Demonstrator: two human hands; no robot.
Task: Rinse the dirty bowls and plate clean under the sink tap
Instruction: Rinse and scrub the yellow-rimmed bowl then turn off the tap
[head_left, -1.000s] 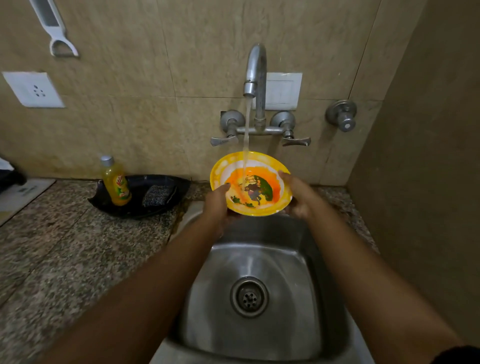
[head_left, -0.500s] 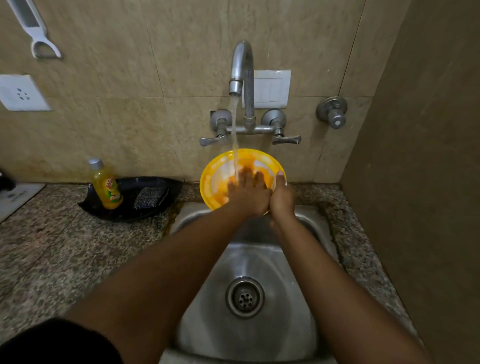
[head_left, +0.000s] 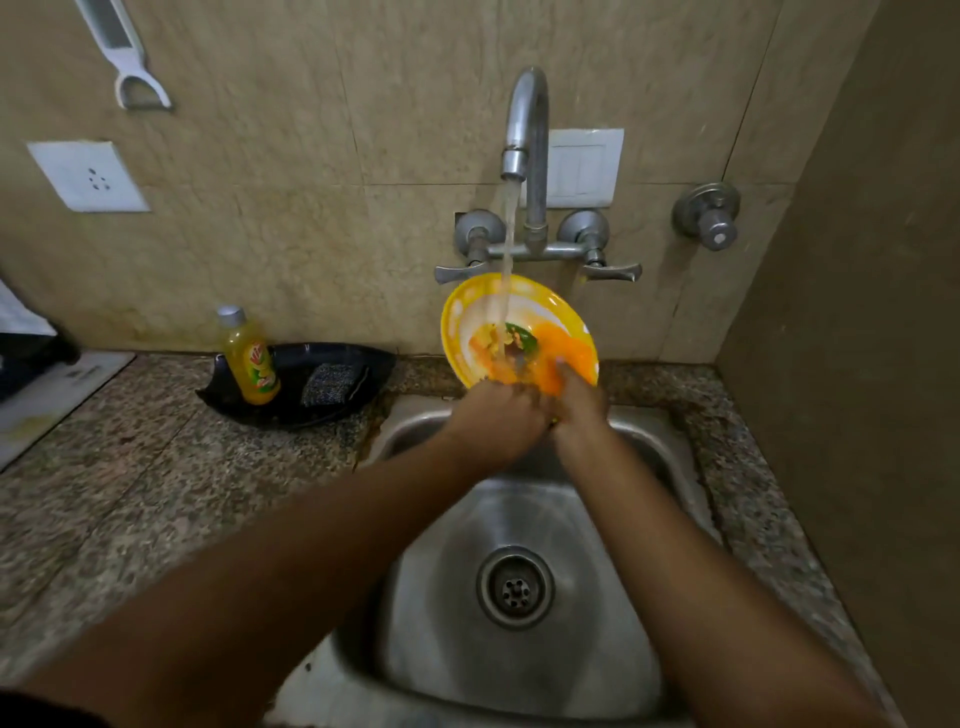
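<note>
Bowl (head_left: 519, 332), tilted under tap (head_left: 524, 156) stream over sink (head_left: 519, 519), was gripped at near rim by right hand (head_left: 579, 402); left hand (head_left: 498, 421) had slid down from rubbing inside, fingers curled, rinse unfinished.

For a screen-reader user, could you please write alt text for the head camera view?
A person tilts a yellow bowl under the running tap above a steel sink, the left hand and right hand together at its lower rim. On the granite counter to the left, a black tray holds a soap bottle and a scrubber.
</note>
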